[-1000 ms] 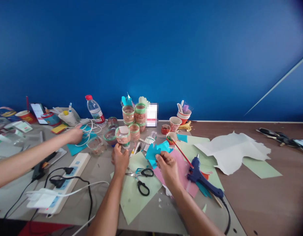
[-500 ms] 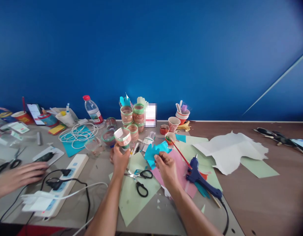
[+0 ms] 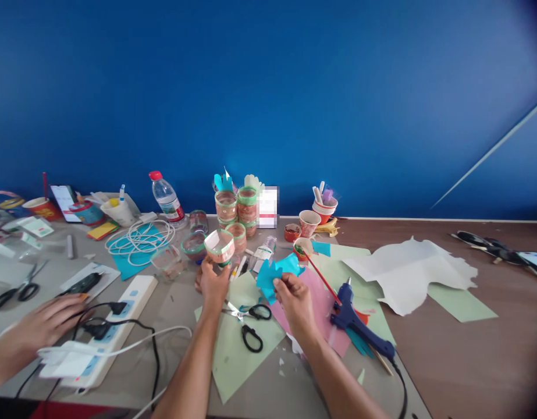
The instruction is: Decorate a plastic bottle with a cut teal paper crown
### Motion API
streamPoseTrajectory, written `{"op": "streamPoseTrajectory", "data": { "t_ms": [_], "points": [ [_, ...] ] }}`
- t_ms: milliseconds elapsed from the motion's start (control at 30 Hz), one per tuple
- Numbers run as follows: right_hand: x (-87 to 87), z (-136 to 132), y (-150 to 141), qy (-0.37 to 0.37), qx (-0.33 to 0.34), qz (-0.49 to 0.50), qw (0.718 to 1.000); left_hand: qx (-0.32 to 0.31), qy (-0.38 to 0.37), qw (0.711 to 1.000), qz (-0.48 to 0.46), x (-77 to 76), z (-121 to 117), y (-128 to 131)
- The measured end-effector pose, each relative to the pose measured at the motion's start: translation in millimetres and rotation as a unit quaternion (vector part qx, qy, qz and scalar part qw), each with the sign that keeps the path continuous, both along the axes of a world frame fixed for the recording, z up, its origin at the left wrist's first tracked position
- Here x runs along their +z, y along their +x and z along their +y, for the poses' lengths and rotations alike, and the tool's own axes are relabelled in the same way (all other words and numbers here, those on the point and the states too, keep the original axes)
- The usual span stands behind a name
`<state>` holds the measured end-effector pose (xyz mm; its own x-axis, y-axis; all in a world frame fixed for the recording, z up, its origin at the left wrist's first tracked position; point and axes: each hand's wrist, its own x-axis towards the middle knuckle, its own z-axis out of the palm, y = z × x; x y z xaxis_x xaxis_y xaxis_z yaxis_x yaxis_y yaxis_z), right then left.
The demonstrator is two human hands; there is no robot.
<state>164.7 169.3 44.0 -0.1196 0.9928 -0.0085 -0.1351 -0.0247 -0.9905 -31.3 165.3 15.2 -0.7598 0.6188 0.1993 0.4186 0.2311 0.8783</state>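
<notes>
My left hand [image 3: 213, 280] is closed round the lower part of a paper cup [image 3: 220, 247] with a green-edged rim, its opening tilted toward me. Between the thumb and fingers of my right hand [image 3: 293, 294] is a piece of blue paper [image 3: 268, 279] with a scalloped edge. More blue paper lies just behind it. Black-handled scissors [image 3: 249, 317] lie spread on a green paper sheet [image 3: 233, 361] between my forearms. Beyond the cup, decorated cups [image 3: 247, 201] stand stacked, blue and pale paper shapes rising behind them.
A blue glue gun [image 3: 359, 323] lies right of my right hand, near pink paper [image 3: 309, 285]. A white power strip [image 3: 115, 331] with cables lies left, beside another person's hand [image 3: 54, 320]. A water bottle [image 3: 167, 198] stands behind coiled white cable [image 3: 139, 241].
My left hand has tipped the cup slightly, so less of its base shows. The other person's hand at left has shifted down and right. My right hand keeps its hold on the blue paper.
</notes>
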Motion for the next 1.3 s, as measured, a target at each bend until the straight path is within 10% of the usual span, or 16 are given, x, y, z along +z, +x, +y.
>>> {"op": "streamPoseTrajectory", "data": {
  "t_ms": [500,733,1000,1300],
  "points": [
    [8.1,-1,3,-0.017,-0.010,0.013,1.000,0.028,0.003,0.999,-0.021,7.1,-3,1],
    [7.0,2,6,-0.065,0.000,0.157,0.986,-0.198,0.229,0.906,-0.295,22.1,-12,14],
    [13.6,4,8,-0.075,0.009,0.237,0.969,-0.353,0.142,0.828,-0.413,36.2,-23,37],
    [9.1,8,8,-0.051,-0.004,0.251,0.967,-0.373,0.100,0.813,-0.436,35.5,-26,49]
  ]
}}
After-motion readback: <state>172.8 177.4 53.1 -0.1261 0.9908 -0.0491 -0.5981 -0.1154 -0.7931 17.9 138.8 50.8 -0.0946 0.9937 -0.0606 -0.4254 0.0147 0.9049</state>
